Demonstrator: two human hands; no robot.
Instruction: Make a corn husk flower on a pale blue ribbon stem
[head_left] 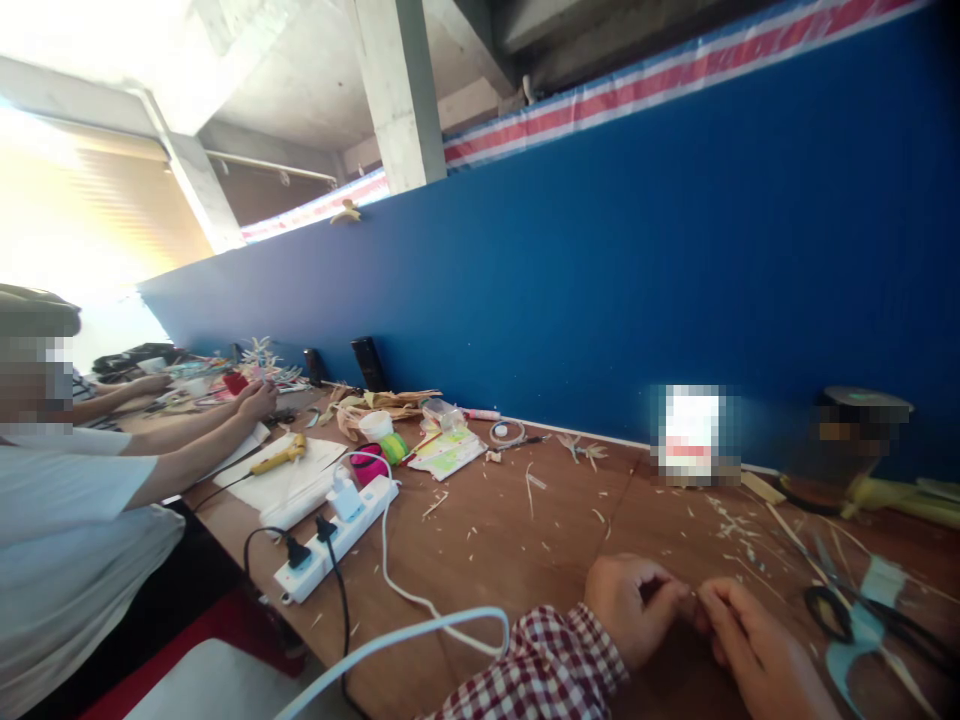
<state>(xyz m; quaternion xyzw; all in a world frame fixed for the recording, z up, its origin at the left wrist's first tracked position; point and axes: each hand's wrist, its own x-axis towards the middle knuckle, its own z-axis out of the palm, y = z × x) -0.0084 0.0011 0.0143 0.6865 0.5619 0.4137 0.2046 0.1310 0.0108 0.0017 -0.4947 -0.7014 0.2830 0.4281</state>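
Observation:
My left hand (632, 608), in a checked sleeve (544, 655), is closed in a pinch above the brown table at the lower right. My right hand (754, 640) is also pinched, its fingertips meeting those of the left. Whatever lies between the fingers is too small to make out. To the right of my right hand are scissors (828, 612) with black handles and a light blue strip (855, 645). Thin pale slivers (731, 525) lie scattered on the tabletop beyond my hands.
A white power strip (337, 540) with plugs and a looping white cable (386, 540) lies left. Beyond it are a yellow glue gun (279, 455), a white cup (375, 427) and dried husks (390, 405). A co-worker (67, 520) sits left. A blue partition (600, 240) backs the table.

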